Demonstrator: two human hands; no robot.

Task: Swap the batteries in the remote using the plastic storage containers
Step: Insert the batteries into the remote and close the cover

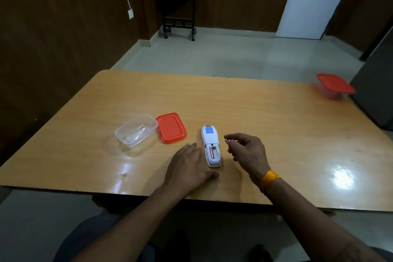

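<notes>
Your right hand is pinching a small battery beside the white remote; your left hand is lying flat, fingers straight, on the wooden table.

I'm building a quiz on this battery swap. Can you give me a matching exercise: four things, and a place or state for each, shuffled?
Things:
1. Remote
2. Loose lid
3. Clear box
4. Far box

States:
a. lid on, at the table's far right
b. open, empty
c. lies flat between clear box and remote
d. face down, compartment open, one battery in

Pairs: 1-d, 2-c, 3-b, 4-a
</notes>
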